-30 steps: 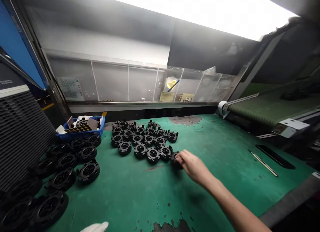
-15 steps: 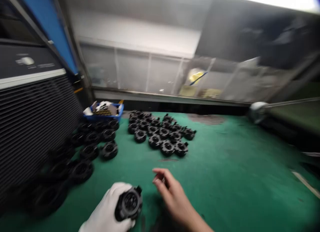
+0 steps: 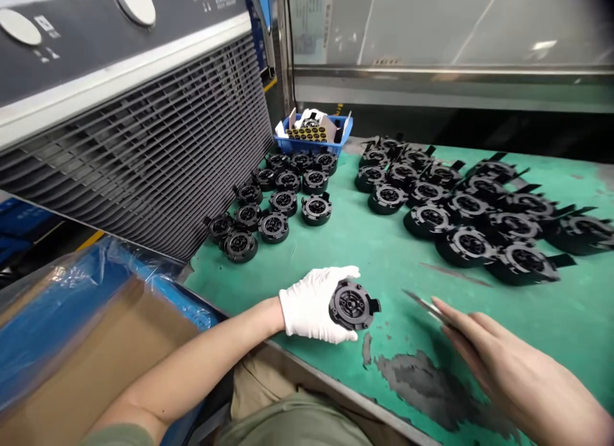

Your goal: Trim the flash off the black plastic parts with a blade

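My left hand [image 3: 311,305], in a white glove, grips a round black plastic part [image 3: 352,305] by its edge. The part's ribbed, ringed face points up toward me, and a small tab sticks out on its right. My bare right hand [image 3: 499,356] is closed around slim, pointed metal tweezers [image 3: 426,305]. Their tip points left toward the part, apart from it. Beyond my left hand stands a group of similar black parts [image 3: 273,226]. A second, larger group [image 3: 472,242] stands farther right, slightly blurred.
A blue basket [image 3: 283,144] with papers and a sheet of round gold-and-black stickers stands at the back. On the left are a grey slatted machine [image 3: 192,126] and a plastic-lined blue box [image 3: 96,286] with cardboard. The green tabletop [image 3: 316,251] has a worn dark patch near its front edge.
The view has swung left and down, so the parts appear farther right and the blue box shows. My left hand still holds the black part. The tweezers now show in my right hand.
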Demonstrator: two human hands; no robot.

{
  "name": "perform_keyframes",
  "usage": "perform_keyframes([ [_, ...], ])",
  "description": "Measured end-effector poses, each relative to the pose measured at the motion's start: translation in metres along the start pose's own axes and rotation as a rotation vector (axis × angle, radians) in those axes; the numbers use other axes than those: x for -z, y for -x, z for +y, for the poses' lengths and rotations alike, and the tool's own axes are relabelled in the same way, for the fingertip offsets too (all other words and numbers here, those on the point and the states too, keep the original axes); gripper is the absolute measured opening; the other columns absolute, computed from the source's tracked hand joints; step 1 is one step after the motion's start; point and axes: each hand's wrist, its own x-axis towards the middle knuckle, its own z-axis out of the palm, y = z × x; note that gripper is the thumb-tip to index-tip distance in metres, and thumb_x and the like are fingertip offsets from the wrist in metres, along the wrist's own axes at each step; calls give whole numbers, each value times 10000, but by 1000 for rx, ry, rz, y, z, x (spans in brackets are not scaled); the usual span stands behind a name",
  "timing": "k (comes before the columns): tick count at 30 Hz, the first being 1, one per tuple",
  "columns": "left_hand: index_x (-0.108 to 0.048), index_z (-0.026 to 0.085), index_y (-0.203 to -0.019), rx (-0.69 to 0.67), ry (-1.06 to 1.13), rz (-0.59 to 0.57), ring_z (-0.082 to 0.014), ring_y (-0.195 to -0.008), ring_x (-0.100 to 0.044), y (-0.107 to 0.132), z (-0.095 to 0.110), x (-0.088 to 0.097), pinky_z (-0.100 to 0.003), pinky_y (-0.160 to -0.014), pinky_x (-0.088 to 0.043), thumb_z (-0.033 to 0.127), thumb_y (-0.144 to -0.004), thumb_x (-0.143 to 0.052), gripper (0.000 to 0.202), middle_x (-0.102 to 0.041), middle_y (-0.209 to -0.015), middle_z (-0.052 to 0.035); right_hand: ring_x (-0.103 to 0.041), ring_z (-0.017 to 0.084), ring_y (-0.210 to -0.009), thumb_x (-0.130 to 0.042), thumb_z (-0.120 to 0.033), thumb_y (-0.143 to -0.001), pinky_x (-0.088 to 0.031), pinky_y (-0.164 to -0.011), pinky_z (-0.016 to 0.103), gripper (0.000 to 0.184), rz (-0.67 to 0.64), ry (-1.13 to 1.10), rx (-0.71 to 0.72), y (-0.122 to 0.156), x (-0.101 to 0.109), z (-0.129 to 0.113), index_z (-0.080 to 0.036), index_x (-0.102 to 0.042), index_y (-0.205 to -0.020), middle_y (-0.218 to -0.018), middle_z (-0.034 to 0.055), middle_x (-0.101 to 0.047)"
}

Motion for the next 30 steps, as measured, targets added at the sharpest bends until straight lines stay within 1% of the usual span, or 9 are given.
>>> perform_keyframes([
  [2, -578, 197, -1914, 15, -21, 24, -586, -1796, -693, -2, -1, -4, -731, -1535, -574, 696, -710, -1228, 1456, -683, -1930, -298, -974, 337, -1054, -623, -557, -1286, -746, -735, 374, 607, -27, -89, 54, 4, 6, -4, -378, -702, -1861, -1436, 120, -949],
  [4, -574, 195, -1913, 5, -35, 20, -585, -1769, -721, -4, -2, -10, -735, -1537, -569, 719, -728, -1216, 1446, -727, -1888, -294, -977, 324, -1150, -661, -489, -1292, -752, -819, 350, 555, -40, -161, 136, 0, 10, -17, -380, -695, -1835, -1494, 97, -945],
  [7, -497, 152, -1970, -60, -2, -87, -578, -1734, -756, -7, -5, -9, -697, -1534, -578, 754, -792, -1157, 1479, -732, -1891, -289, -954, 275, -972, -663, -435, -1301, -688, -715, 330, 406, -14, -183, 253, -20, 17, -39, -343, -791, -1676, -1293, 70, -960],
  [10, -415, 118, -2020, -122, 9, -195, -583, -1761, -729, -5, -8, -2, -695, -1525, -584, 758, -898, -1071, 1449, -679, -1939, -307, -908, 274, -918, -599, -386, -1324, -687, -771, 380, 352, 5, -189, 369, -47, 25, -51, -297, -855, -1547, -1186, 91, -928],
  [13, -385, 101, -2031, -177, -15, -151, -581, -1814, -669, 0, -9, 2, -746, -1542, -546, 724, -966, -1039, 1397, -663, -1932, -344, -851, 262, -864, -609, -303, -1316, -640, -756, 396, 311, 4, -190, 478, -69, 29, -54, -262, -870, -1481, -1090, 87, -889],
  [16, -346, 119, -2048, -187, -35, -106, -570, -1761, -702, 5, -9, -1, -782, -1512, -558, 687, -974, -1072, 1415, -751, -1821, -337, -828, 247, -883, -647, -227, -1299, -615, -790, 408, 272, 15, -178, 588, -80, 25, -54, -235, -834, -1497, -1091, 71, -874],
  [19, -330, 142, -2054, -188, -50, -97, -551, -1739, -716, 8, -8, -4, -749, -1503, -567, 639, -963, -1107, 1429, -764, -1799, -314, -833, 262, -954, -624, -174, -1294, -596, -830, 433, 311, 7, -153, 593, -81, 18, -53, -246, -824, -1522, -1178, 88, -890],
  [23, -342, 131, -2043, -205, -64, -86, -540, -1742, -711, 10, -8, -4, -708, -1510, -560, 650, -986, -1086, 1393, -748, -1809, -312, -803, 235, -920, -601, -219, -1314, -572, -808, 403, 302, -13, -163, 603, -80, 12, -51, -268, -830, -1506, -1180, 68, -889],
  [30, -356, 158, -2039, -188, -75, -100, -545, -1741, -705, 9, -7, -1, -724, -1504, -556, 675, -985, -1079, 1379, -744, -1812, -302, -782, 209, -950, -636, -187, -1295, -553, -850, 378, 283, 21, -197, 607, -82, 10, -51, -261, -820, -1497, -1199, 43, -881],
])
